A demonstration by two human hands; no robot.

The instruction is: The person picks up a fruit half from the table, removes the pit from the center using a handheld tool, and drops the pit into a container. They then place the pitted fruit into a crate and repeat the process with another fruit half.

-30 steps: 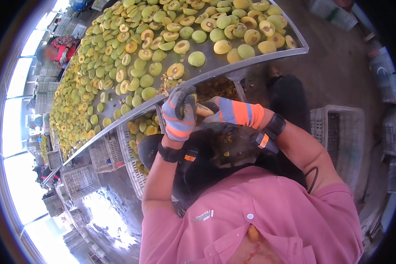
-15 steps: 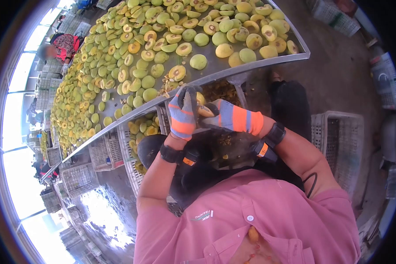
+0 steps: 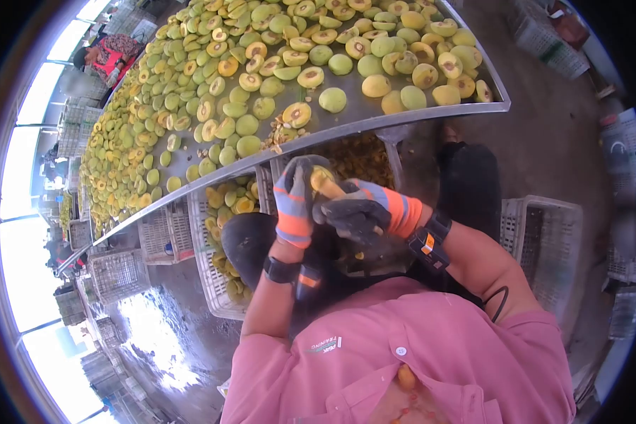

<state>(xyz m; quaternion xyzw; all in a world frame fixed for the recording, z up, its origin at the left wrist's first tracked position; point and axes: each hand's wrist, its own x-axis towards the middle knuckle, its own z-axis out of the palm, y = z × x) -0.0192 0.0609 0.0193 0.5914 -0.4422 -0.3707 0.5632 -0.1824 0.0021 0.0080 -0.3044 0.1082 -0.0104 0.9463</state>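
Note:
My left hand [image 3: 294, 201], in a grey, orange and blue work glove, is closed around a yellow-green half of a stone fruit [image 3: 321, 174] just below the table's edge. My right hand [image 3: 364, 210], gloved alike, is closed on a short tan tool [image 3: 330, 188] whose end meets the fruit's cut face. The rest of the tool is hidden in the dark palm. Above both hands, the metal table [image 3: 374, 121] carries many green and yellow fruit halves [image 3: 333, 99], some with stones in them. Loose stones and bits [image 3: 281, 136] lie by its rim.
A white crate of fruit [image 3: 203, 272] stands left of my knees, and a grey crate [image 3: 576, 244] at my right. Brown-yellow scraps [image 3: 364, 161] lie under the table. More crates [image 3: 124, 275] line the left floor. Another person [image 3: 109, 60] is at the table's far left.
Both hands have come slightly lower in view, and the right hand has turned so its back and fingers face up. The fruit's yellow inside now shows. The view has shifted a little.

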